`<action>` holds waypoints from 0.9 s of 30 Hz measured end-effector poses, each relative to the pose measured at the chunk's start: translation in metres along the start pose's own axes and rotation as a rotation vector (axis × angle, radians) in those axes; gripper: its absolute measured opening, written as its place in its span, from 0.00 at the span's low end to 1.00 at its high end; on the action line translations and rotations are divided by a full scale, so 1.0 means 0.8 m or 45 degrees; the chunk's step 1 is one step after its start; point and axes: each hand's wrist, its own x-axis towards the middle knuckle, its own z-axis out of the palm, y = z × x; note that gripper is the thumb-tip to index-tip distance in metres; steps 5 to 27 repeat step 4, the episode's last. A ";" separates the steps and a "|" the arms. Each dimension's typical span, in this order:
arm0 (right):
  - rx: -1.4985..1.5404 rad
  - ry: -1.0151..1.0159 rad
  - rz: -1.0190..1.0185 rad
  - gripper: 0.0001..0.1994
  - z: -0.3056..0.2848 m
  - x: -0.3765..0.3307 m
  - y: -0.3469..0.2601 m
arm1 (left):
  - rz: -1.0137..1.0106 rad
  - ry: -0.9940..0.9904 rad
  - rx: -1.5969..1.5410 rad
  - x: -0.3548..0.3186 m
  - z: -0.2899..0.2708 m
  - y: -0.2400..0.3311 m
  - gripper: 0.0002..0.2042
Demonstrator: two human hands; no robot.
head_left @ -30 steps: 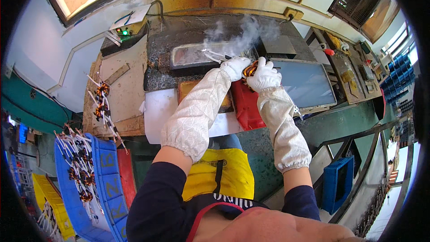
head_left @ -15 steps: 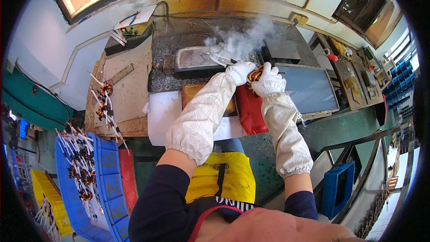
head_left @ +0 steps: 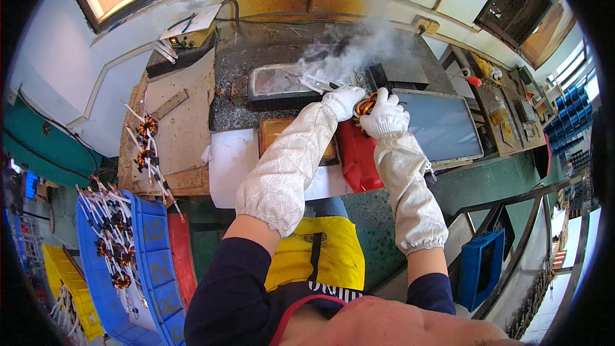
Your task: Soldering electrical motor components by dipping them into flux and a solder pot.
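Note:
A copper-wound ring coil is held between my two gloved hands. My left hand closes around its white leads, near where they leave the winding. From the right, my right hand grips the coil, its fingers wrapped over the side. The lead ends reach left over a rectangular metal pot with a silvery surface. Smoke hides part of the lead tips, so whether they touch that surface cannot be told.
Below my hands sits a red container, with a grey flat panel to its right. More coils with white leads lie on the board at left. A blue crate full of coils stands lower left. A control box is at the back.
The smoke has drifted and thickened above the pot. My hands and the coil stay in nearly the same place; the view has shifted very slightly.

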 end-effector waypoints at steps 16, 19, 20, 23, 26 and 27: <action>-0.001 -0.025 0.005 0.35 0.002 0.000 0.001 | -0.039 -0.004 -0.024 0.001 0.001 -0.001 0.17; -0.001 -0.025 0.005 0.35 0.002 0.000 0.001 | -0.039 -0.004 -0.024 0.001 0.001 -0.001 0.17; -0.001 -0.025 0.005 0.35 0.002 0.000 0.001 | -0.039 -0.004 -0.024 0.001 0.001 -0.001 0.17; -0.001 -0.025 0.005 0.35 0.002 0.000 0.001 | -0.039 -0.004 -0.024 0.001 0.001 -0.001 0.17; -0.001 -0.025 0.005 0.35 0.002 0.000 0.001 | -0.039 -0.004 -0.024 0.001 0.001 -0.001 0.17; -0.001 -0.025 0.005 0.35 0.002 0.000 0.001 | -0.039 -0.004 -0.024 0.001 0.001 -0.001 0.17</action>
